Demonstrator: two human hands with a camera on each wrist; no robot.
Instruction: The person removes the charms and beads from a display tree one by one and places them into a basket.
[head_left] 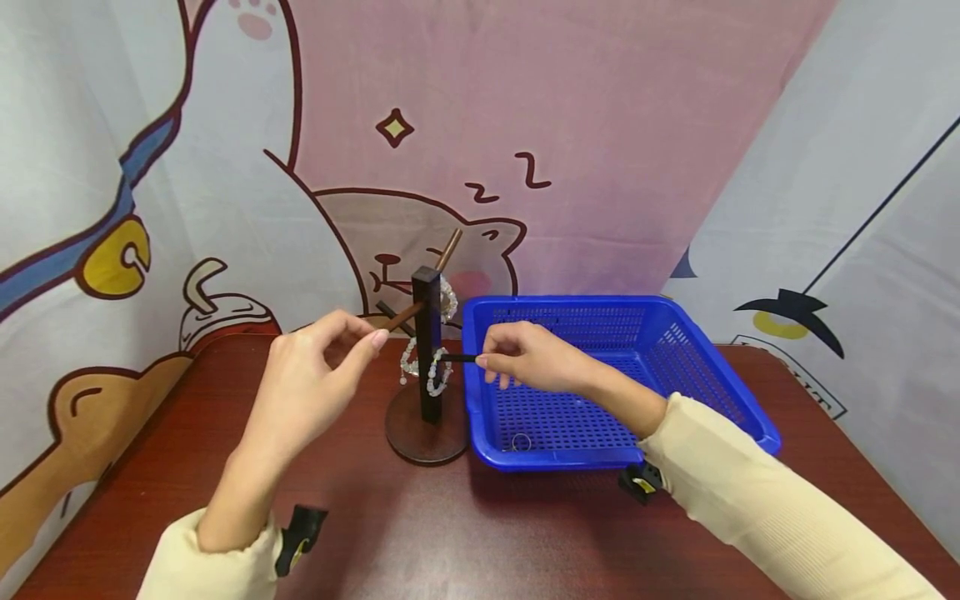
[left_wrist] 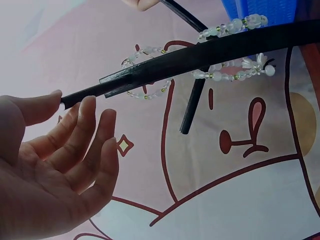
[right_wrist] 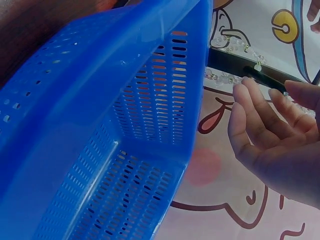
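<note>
A dark wooden jewelry stand [head_left: 430, 350] stands upright on a round base [head_left: 405, 446]. My left hand [head_left: 307, 383] pinches the tip of its upper rod [head_left: 402, 317] between thumb and fingertips, the other fingers loosely bent in the left wrist view. On the other side, my right hand [head_left: 536, 358] pinches the end of the lower rod [head_left: 459, 357]. A clear beaded bracelet [head_left: 432, 386] hangs on that rod close to the post. Another bracelet [head_left: 450, 298] is higher up behind the post, and a third [head_left: 406, 365] hangs at its left.
A blue perforated plastic basket [head_left: 517, 459] stands right of the stand, under my right forearm. A thin hoop [head_left: 513, 440] lies in its near left corner. Both are on a reddish-brown table [head_left: 360, 533], with a cartoon-printed curtain [head_left: 600, 125] behind.
</note>
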